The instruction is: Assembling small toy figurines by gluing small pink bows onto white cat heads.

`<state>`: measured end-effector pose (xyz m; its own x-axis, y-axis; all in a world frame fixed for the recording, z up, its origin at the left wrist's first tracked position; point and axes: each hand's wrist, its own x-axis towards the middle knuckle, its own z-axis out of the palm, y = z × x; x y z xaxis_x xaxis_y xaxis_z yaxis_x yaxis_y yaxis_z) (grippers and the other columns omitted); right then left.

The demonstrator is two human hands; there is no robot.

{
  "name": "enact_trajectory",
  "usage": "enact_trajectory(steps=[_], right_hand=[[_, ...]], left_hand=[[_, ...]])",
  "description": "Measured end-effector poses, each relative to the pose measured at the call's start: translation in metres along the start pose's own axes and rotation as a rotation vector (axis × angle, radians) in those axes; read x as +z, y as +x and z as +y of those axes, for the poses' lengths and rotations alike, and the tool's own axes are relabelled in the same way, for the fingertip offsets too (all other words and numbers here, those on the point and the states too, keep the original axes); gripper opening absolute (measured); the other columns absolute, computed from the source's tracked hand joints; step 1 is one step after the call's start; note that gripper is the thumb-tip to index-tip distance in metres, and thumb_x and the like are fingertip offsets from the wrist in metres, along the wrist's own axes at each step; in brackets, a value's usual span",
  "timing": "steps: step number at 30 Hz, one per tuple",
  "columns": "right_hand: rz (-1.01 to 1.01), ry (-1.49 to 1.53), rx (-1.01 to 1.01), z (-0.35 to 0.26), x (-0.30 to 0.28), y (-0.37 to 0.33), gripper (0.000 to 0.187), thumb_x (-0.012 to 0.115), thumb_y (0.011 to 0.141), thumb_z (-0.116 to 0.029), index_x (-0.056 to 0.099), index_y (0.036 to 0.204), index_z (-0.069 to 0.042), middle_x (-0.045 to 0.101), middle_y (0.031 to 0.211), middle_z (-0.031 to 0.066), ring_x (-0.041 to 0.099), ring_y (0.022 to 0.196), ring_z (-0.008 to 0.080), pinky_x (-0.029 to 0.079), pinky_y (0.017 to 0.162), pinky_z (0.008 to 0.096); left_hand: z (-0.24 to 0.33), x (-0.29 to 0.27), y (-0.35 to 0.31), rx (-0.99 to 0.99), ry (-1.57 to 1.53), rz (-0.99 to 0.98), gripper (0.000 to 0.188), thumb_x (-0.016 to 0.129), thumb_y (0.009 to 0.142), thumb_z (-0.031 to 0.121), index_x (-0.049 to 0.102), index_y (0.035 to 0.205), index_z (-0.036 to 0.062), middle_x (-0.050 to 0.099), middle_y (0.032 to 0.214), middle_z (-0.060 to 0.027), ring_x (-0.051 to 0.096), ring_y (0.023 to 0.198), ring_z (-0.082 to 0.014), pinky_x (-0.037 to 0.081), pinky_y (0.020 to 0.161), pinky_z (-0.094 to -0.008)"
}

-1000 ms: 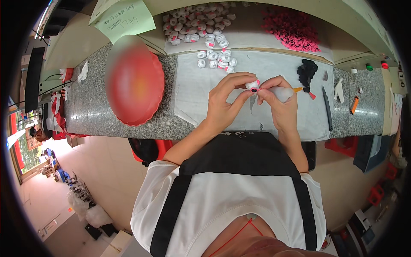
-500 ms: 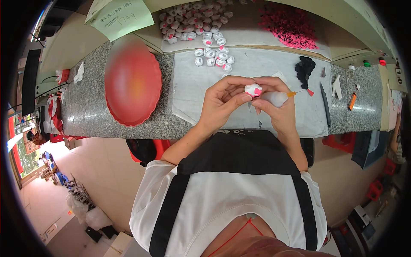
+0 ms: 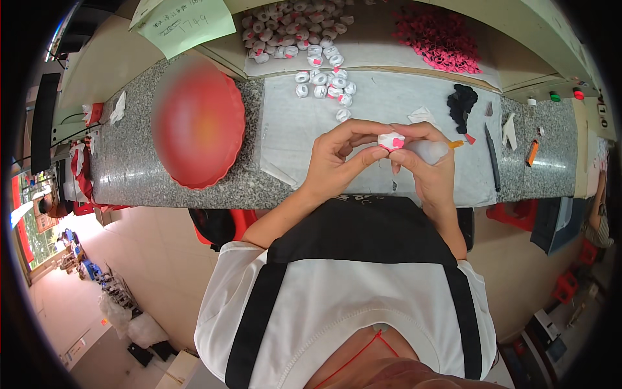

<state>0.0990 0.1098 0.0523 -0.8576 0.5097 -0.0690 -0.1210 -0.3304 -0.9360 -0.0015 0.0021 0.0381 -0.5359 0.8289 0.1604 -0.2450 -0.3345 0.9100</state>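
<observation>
A small rounded white piece with a pink patch (image 3: 391,140) is held up between the fingertips of both hands, above the pale work sheet. My left hand (image 3: 334,155) pinches it from the left with thumb and forefinger. From the other side, my right hand (image 3: 431,174) presses thumb and fingers against it. Tucked in that same hand is a translucent squeeze bottle (image 3: 433,153) with an orange nozzle, pointing right. Similar white pieces (image 3: 320,79) sit in a loose group beyond my hands, and a single one (image 3: 343,115) lies just behind my left fingers.
A red scalloped tray (image 3: 201,123), partly blurred, stands at left on the speckled counter. The shelf behind holds a heap of white pieces (image 3: 291,29) and a pile of pink parts (image 3: 444,42). At right lie a black cloth (image 3: 461,107), a dark pen-like tool (image 3: 492,159) and an orange item (image 3: 532,153).
Both hands have shifted slightly right with the white-and-pink piece and the bottle. The piece is turned a little, and the lone white piece behind my left fingers now shows more fully.
</observation>
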Motion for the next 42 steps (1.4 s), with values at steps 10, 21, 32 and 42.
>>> enact_trajectory(steps=[10,21,32,42], right_hand=[[0.034,-0.052,-0.02,0.002,0.001,-0.001,0.024,0.058,0.066,0.003,0.052,0.089,0.003,0.054,0.075,0.0087,0.05,0.06,0.0117,0.04,0.047,0.0209],[-0.065,-0.055,0.027,0.004,0.0,-0.002,0.022,0.059,0.065,0.001,0.051,0.086,0.003,0.054,0.073,0.01,0.05,0.056,0.0123,0.04,0.048,0.0219],[-0.089,-0.14,0.077,0.016,-0.016,0.013,0.037,0.055,0.066,-0.001,0.046,0.103,0.001,0.05,0.078,0.0062,0.045,0.062,0.0081,0.038,0.049,0.0197],[0.02,-0.138,-0.063,0.024,-0.029,0.005,0.038,0.051,0.067,-0.003,0.037,0.103,-0.001,0.042,0.096,0.0104,0.045,0.065,0.0128,0.038,0.052,0.0231]], left_hand=[[-0.006,0.001,-0.003,0.0,0.053,0.032,0.025,0.056,0.072,-0.001,0.049,0.096,-0.0031,0.054,0.092,-0.0108,0.052,0.089,-0.0157,0.04,0.08,-0.0275],[-0.012,-0.007,-0.006,-0.021,-0.158,-0.047,0.022,0.057,0.071,-0.001,0.048,0.091,-0.0019,0.053,0.092,-0.0123,0.051,0.09,-0.0172,0.04,0.079,-0.0292],[0.017,-0.09,-0.026,0.369,0.621,0.73,0.022,0.06,0.067,0.002,0.052,0.087,0.0008,0.045,0.091,-0.0089,0.045,0.084,-0.0173,0.036,0.076,-0.0262],[-0.007,-0.098,0.027,0.39,1.286,0.264,0.024,0.058,0.064,0.002,0.055,0.087,0.0055,0.055,0.086,-0.0088,0.051,0.08,-0.025,0.04,0.07,-0.0317]])
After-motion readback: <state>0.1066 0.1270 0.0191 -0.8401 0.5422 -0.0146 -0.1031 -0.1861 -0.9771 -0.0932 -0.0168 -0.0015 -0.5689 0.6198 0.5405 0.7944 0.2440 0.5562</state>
